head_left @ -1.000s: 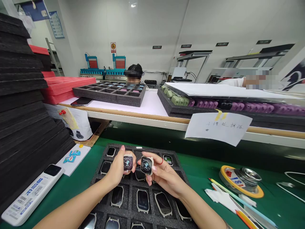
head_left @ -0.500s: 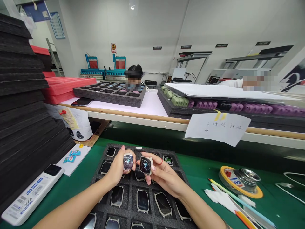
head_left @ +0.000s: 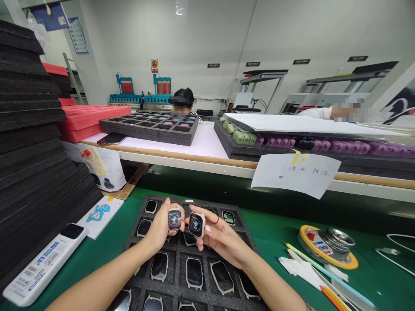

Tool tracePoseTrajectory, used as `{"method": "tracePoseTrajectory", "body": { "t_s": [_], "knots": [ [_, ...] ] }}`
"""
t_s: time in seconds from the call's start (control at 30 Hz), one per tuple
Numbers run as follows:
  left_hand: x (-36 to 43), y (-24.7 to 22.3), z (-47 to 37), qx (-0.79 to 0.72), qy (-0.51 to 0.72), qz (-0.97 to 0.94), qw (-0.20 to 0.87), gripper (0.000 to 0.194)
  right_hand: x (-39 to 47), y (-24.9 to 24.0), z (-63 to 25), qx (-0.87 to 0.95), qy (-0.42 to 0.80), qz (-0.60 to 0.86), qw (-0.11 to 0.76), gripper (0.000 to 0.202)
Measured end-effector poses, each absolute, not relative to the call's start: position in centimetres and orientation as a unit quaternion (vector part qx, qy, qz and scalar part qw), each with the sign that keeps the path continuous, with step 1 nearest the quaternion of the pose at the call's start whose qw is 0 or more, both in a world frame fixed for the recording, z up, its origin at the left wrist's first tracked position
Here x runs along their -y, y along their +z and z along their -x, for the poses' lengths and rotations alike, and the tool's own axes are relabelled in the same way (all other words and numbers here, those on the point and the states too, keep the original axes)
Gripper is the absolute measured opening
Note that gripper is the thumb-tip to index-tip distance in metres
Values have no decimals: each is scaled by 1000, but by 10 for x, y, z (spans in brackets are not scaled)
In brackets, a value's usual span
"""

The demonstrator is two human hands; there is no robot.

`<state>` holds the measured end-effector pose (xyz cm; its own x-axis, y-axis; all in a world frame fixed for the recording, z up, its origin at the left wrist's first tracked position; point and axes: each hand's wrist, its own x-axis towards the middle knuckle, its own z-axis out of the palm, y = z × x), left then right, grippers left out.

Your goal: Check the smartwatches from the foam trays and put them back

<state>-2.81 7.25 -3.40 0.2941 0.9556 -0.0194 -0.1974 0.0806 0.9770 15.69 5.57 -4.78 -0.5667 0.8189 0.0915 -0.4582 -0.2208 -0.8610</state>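
My left hand (head_left: pixel 158 229) is closed around a watch body (head_left: pixel 174 219) whose screen is lit and faces up toward me. Just right of it, my right hand (head_left: pixel 220 233) pinches a second lit watch body (head_left: pixel 196 225) by its edges, tilted slightly. The two watches are close together but apart. Below both hands lies a dark foam tray (head_left: pixel 178 268) with rows of compartments. Several watch bodies with dark screens sit in it, such as one (head_left: pixel 194 273) in the middle; another at the upper right (head_left: pixel 228 217) shows a lit screen.
Stacked black foam (head_left: pixel 29 151) rises at the left, beside a white boxy device (head_left: pixel 45 263). A tape roll (head_left: pixel 327 248), pencils and tissue lie at the right. Behind, a shelf (head_left: pixel 181 160) holds foam trays; a person (head_left: pixel 182 103) is beyond it.
The watch in my right hand has moved slightly left and turned a little. My left hand has hardly moved. The person behind the shelf has raised their head slightly.
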Motion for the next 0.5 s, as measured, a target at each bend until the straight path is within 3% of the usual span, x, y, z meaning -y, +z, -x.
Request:
{"method": "tracePoseTrajectory", "body": {
  "t_s": [0.27,0.5],
  "knots": [
    [-72,-33,29,-394,459,-495,624,59,-57,-44,-158,462,742,204,441,41],
    [-89,-46,31,-408,433,-497,632,58,-62,-51,-155,466,694,286,469,51]
  ]
}}
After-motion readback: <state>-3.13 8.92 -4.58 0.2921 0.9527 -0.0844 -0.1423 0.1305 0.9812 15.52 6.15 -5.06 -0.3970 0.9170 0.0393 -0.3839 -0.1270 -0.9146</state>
